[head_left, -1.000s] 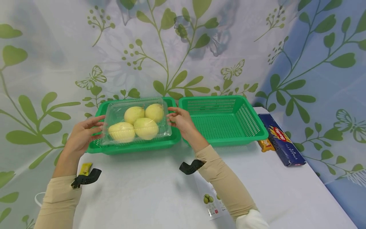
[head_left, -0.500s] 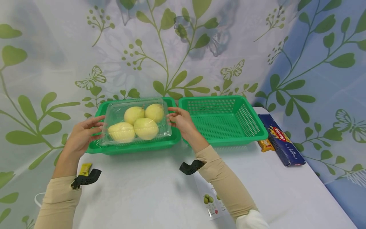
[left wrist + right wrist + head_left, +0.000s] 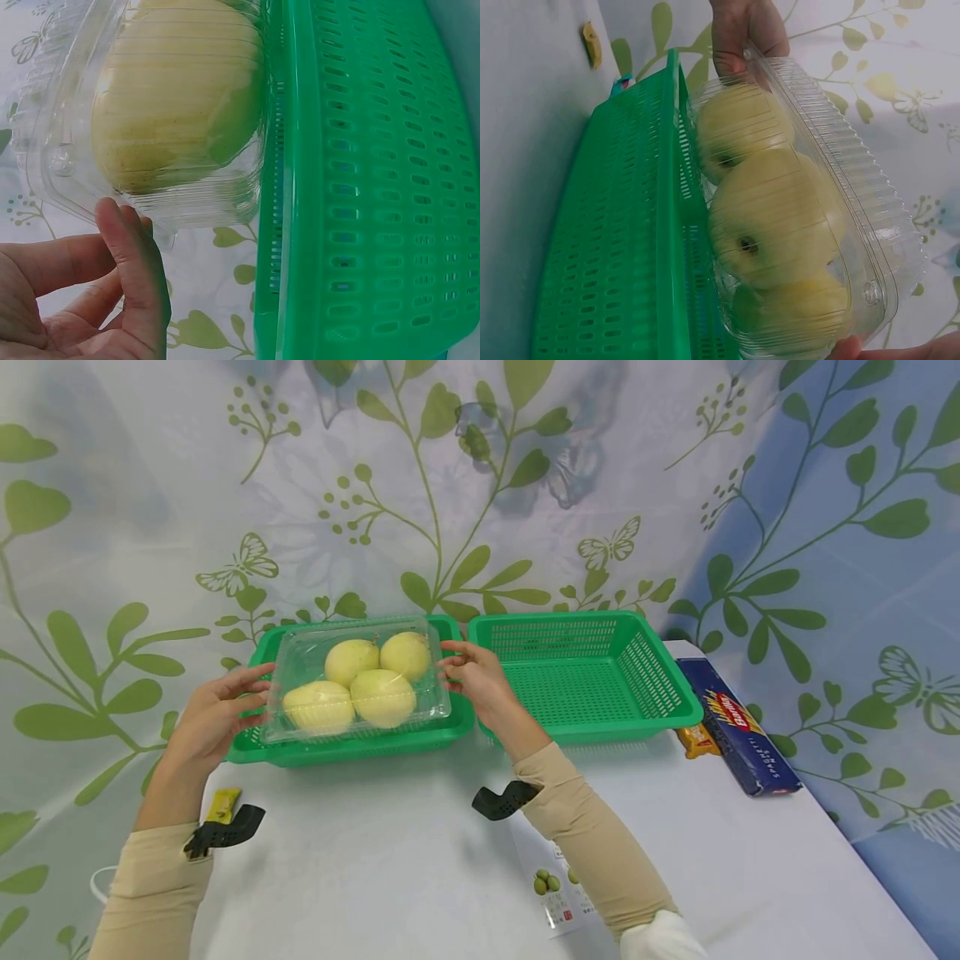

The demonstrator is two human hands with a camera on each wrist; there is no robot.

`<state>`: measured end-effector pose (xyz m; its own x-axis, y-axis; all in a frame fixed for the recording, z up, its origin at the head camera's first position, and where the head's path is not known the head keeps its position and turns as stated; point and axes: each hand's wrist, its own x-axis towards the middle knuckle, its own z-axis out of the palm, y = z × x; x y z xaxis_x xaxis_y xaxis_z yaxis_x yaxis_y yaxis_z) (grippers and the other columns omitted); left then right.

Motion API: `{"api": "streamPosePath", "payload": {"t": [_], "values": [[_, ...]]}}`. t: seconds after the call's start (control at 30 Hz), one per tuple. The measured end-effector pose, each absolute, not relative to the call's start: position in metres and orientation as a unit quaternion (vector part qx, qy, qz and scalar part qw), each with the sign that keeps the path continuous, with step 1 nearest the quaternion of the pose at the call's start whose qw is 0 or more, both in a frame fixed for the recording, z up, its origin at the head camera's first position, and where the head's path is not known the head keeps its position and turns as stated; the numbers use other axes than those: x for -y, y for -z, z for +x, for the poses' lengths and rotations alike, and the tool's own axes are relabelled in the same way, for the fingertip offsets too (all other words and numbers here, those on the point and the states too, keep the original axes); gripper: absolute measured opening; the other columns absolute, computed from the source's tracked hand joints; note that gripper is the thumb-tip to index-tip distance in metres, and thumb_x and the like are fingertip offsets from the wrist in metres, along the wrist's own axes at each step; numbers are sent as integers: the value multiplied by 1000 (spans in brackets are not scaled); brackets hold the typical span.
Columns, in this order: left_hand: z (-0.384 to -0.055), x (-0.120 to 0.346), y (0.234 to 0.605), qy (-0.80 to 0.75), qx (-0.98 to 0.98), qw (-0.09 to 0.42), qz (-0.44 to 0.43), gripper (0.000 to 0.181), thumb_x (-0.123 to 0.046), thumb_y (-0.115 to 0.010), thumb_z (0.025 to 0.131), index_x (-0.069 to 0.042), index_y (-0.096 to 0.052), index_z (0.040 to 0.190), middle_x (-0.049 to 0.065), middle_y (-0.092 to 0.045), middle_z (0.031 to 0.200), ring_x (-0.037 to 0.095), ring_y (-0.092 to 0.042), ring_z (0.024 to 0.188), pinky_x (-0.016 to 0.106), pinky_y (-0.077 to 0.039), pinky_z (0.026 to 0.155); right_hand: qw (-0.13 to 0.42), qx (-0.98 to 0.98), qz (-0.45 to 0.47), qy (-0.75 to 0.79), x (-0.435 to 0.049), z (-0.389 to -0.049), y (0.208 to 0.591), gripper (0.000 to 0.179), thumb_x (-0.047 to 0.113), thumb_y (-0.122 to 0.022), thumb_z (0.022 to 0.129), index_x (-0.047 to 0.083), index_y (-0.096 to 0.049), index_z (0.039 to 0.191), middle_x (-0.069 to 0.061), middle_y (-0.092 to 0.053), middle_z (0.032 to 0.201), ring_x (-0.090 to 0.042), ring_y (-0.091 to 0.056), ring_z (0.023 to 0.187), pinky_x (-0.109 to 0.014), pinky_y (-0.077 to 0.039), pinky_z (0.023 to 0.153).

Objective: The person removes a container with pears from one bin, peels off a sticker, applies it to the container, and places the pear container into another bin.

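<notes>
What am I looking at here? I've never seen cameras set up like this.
There is no machine here, just a person's two bare hands. The wide picture comes from a camera worn on the head; the two close ones come from cameras on the wrists.

The left hand and right hand touch opposite ends of a clear plastic box with four pale yellow fruits inside. It sits at the left green basket; whether the fingers bear its weight I can't tell.

On the white table there is also a right green basket, a blue spaghetti box, an orange packet and a yellow packet.
</notes>
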<state>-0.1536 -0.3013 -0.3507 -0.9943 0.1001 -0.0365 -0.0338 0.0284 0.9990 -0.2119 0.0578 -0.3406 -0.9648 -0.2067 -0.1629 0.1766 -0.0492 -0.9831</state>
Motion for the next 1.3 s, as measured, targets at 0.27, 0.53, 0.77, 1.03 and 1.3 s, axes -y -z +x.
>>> {"api": "streamPosePath", "payload": {"t": [0.27, 0.53, 0.77, 1.03, 1.3], "values": [[-151, 302, 351, -702, -710, 48, 30, 51, -9, -60, 101, -15, -48, 150, -11, -59, 109, 1, -59, 98, 18, -55, 75, 130, -674, -13, 727, -59, -209, 340, 42, 0, -51, 102, 10, -54, 142, -4, -58, 105, -16, -60, 90, -25, -52, 79], [-150, 300, 351, -700, -712, 46, 31, 52, -9, -60, 100, -14, -48, 151, -11, -59, 108, 1, -59, 97, 17, -55, 75, 133, -669, -17, 731, -62, -206, 339, 43, 0, -51, 102, 10, -53, 144, -4, -57, 105, -15, -59, 90, -24, -51, 78], [-149, 300, 352, -704, -708, 44, 29, 51, -8, -61, 100, -16, -51, 149, -11, -59, 107, 1, -59, 97, 18, -55, 75, 133, -671, -19, 729, -63, -203, 337, 43, 0, -51, 102, 10, -53, 143, -4, -56, 105, -15, -59, 90, -24, -52, 79], [-146, 299, 351, -715, -697, 41, 36, 47, -7, -62, 99, -19, -56, 144, -11, -61, 105, 1, -60, 95, 18, -56, 74, 134, -664, -22, 735, -65, -200, 336, 42, -1, -51, 102, 9, -53, 143, -4, -56, 104, -15, -60, 89, -24, -51, 78], [-143, 296, 349, -715, -697, 43, 45, 49, -8, -62, 99, -16, -53, 146, -11, -61, 106, 2, -61, 96, 18, -56, 75, 133, -663, -20, 736, -67, -199, 337, 42, 0, -52, 102, 10, -54, 142, -3, -56, 104, -15, -60, 89, -23, -51, 76]]}}
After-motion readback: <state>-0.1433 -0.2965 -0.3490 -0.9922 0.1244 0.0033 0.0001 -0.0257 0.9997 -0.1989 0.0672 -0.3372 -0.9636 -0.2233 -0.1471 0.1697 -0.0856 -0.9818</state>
